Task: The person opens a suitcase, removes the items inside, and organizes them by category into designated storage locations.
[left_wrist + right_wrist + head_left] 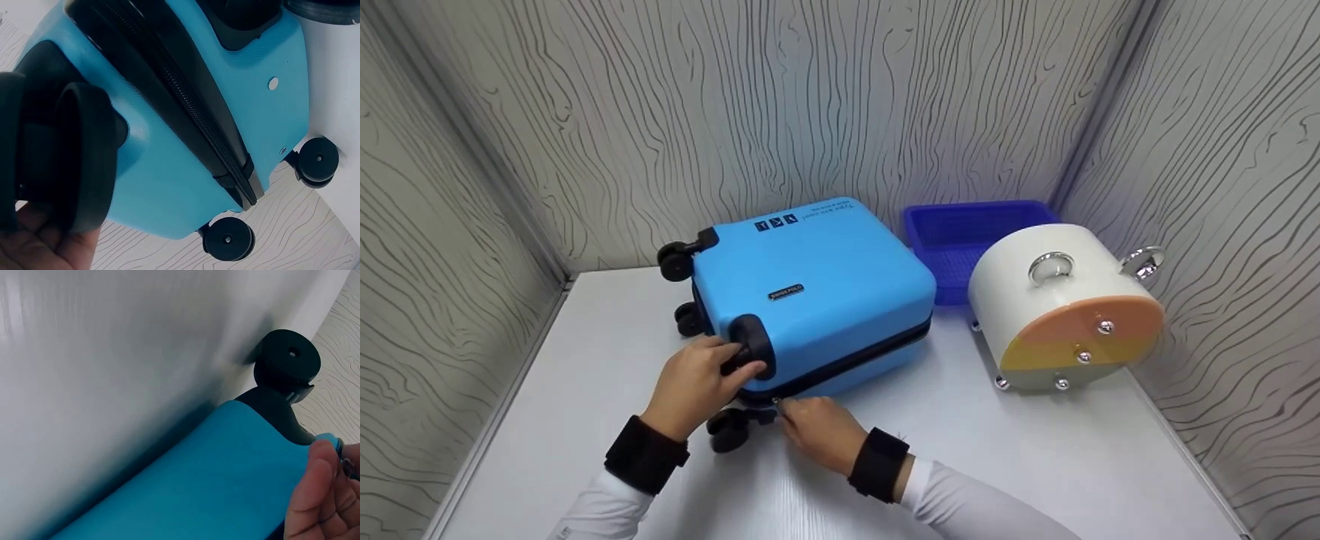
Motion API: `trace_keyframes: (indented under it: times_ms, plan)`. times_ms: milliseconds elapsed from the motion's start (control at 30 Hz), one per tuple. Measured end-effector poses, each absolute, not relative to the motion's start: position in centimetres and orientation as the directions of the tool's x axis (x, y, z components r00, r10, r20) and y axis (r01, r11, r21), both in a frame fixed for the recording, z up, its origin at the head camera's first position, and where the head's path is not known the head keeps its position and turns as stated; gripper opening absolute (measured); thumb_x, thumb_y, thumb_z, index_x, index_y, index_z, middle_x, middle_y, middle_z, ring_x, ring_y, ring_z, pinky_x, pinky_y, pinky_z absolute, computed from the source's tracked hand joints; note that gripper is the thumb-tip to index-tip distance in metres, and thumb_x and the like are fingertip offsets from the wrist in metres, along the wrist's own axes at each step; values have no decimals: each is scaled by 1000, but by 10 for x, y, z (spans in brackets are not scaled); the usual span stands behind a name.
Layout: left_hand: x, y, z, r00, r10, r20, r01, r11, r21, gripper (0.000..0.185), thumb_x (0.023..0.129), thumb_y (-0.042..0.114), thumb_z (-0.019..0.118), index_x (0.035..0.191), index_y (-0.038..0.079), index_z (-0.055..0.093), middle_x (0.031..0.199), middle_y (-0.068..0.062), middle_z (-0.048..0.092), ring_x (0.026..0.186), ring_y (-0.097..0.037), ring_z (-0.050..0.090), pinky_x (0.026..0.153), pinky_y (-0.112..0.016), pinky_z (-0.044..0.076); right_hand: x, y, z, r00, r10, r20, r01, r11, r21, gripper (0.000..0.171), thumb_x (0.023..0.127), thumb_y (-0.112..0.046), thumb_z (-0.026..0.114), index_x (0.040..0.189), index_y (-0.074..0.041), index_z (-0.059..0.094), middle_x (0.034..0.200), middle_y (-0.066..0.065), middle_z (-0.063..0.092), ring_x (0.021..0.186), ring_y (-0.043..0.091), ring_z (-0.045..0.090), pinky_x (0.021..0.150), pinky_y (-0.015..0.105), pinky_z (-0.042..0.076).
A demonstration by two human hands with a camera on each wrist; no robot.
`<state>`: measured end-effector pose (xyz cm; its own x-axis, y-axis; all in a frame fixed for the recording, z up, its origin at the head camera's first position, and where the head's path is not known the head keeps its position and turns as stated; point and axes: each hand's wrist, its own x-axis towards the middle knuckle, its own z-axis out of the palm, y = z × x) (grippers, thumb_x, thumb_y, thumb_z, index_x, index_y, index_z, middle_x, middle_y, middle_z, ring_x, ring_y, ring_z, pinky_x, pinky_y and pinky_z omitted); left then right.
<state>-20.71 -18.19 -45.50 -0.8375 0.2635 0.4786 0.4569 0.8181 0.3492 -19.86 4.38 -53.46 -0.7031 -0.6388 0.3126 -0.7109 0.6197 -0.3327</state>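
Note:
A blue hard-shell suitcase (840, 277) lies flat on the white table, its wheel end toward the left. My left hand (697, 382) grips the caster wheel (93, 163) at the upper near corner; the hand covers most of that wheel in the head view. At the same corner, lower down on the zipper seam, my right hand (825, 433) pinches a small metal zipper pull (347, 467), mostly hidden by the fingers. The black zipper (185, 98) runs along the suitcase's side and looks closed where visible. Another wheel (729, 430) is just left of my right hand.
Right of the suitcase stands a white drum-shaped box (1027, 277) with a striped front, silver knobs and ring handles. A blue plastic basket (979, 214) sits behind it, near the back wall. Wood-grain patterned panels (810, 97) enclose the table (960, 457).

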Motion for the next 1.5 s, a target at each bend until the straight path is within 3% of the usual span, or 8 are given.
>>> trace_keyframes:
  times_ms: [167, 300, 433, 633, 733, 1033, 1233, 1500]
  plan:
    - [-208, -184, -456, -875, 242, 419, 423, 802, 421, 43, 98, 38, 82, 110, -2, 82, 102, -15, 80, 90, -26, 74, 80, -47, 64, -202, 56, -527, -696, -571, 436, -715, 612, -339, 25, 112, -29, 61, 102, -10, 73, 78, 0, 70, 65, 6, 60, 61, 21, 48]
    - [-210, -193, -454, -905, 229, 357, 398, 752, 525, 40, 102, 37, 78, 119, 0, 80, 111, -13, 80, 101, -26, 75, 91, -48, 64, -211, 70, -514, -614, -438, 657, -737, 617, -278, 17, 103, -24, 75, 102, -7, 73, 92, 5, 72, 81, 15, 67, 71, 29, 57]
    - [-214, -209, -452, -915, 246, 321, 398, 684, 611, 29, 104, 28, 75, 122, 5, 80, 111, -6, 79, 97, -16, 71, 88, -40, 63, -221, 83, -498, -573, -334, 749, -697, 678, -231, 33, 92, -26, 87, 112, -5, 71, 111, 12, 69, 102, 26, 65, 87, 40, 58]
    - [-217, -229, -448, -912, 261, 315, 409, 605, 684, 12, 104, 18, 74, 108, 10, 83, 97, 1, 78, 84, -9, 69, 74, -25, 59, -223, 89, -489, -675, -257, 691, -515, 836, -192, 63, 92, -40, 87, 141, -6, 66, 141, 24, 61, 124, 42, 61, 97, 55, 58]
    - [-216, -235, -447, -906, 286, 313, 424, 589, 688, 12, 102, 20, 78, 107, 11, 84, 98, 2, 79, 85, -7, 70, 77, -25, 60, -219, 88, -489, -709, -257, 657, -457, 877, -150, 71, 95, -45, 84, 151, -7, 61, 148, 29, 58, 129, 48, 60, 101, 60, 58]
    - [-214, -240, -444, -892, 361, 270, 442, 584, 681, 20, 98, 27, 83, 109, 10, 84, 100, 1, 78, 90, -8, 69, 82, -27, 61, -218, 87, -490, -742, -328, 585, -457, 886, -83, 80, 99, -49, 78, 161, -5, 51, 157, 39, 49, 138, 59, 54, 109, 62, 55]
    - [-212, -231, -448, -864, 397, 309, 493, 544, 678, 13, 98, 23, 82, 102, 12, 85, 89, 4, 76, 79, -2, 65, 72, -24, 61, -221, 92, -489, -762, -331, 557, -478, 868, -137, 78, 103, -47, 73, 162, -1, 49, 159, 43, 45, 141, 65, 50, 105, 63, 57]
    - [-197, -190, -457, -830, 404, 384, 552, 504, 664, 17, 98, 24, 83, 103, 8, 85, 86, 4, 75, 78, -3, 69, 69, -24, 62, -242, 112, -496, -829, -290, 479, -499, 769, -399, 73, 112, -38, 57, 167, 4, 34, 169, 46, 19, 156, 68, 19, 112, 70, 48]
